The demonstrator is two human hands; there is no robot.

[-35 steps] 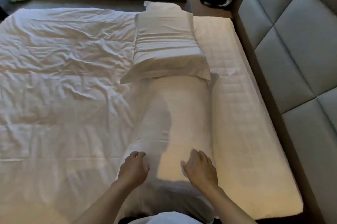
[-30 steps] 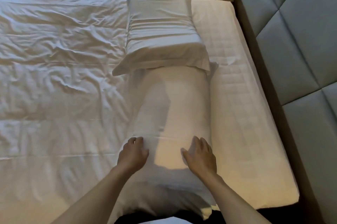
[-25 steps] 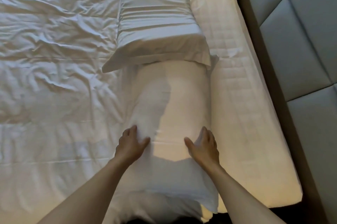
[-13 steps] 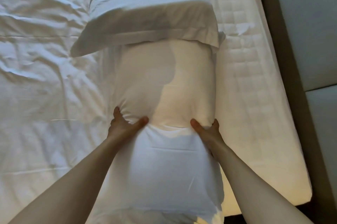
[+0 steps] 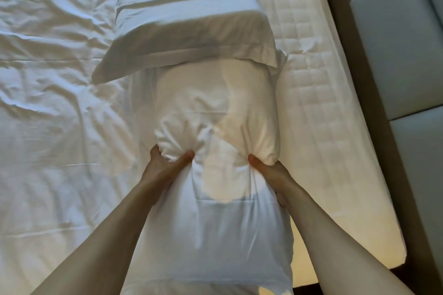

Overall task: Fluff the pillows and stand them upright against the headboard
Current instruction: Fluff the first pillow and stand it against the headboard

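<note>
A long white near pillow (image 5: pixel 215 112) lies flat on the bed, running away from me. My left hand (image 5: pixel 165 165) pinches its left side and my right hand (image 5: pixel 268 170) pinches its right side, bunching the cloth at the middle. A second white far pillow (image 5: pixel 187 21) lies flat beyond it, its near flap overlapping the first pillow's far end. The grey padded headboard (image 5: pixel 393 38) runs along the right, apart from both pillows.
A crumpled white duvet (image 5: pixel 55 93) covers the bed's left half. A quilted mattress strip (image 5: pixel 311 93) lies bare between the pillows and the headboard. The brown bed frame (image 5: pixel 354 78) borders the mattress on the right.
My hands slid forward along the near pillow and closed on its sides, squeezing it so the cloth wrinkles. The view has tipped down and moved closer; the nightstand has left the frame.
</note>
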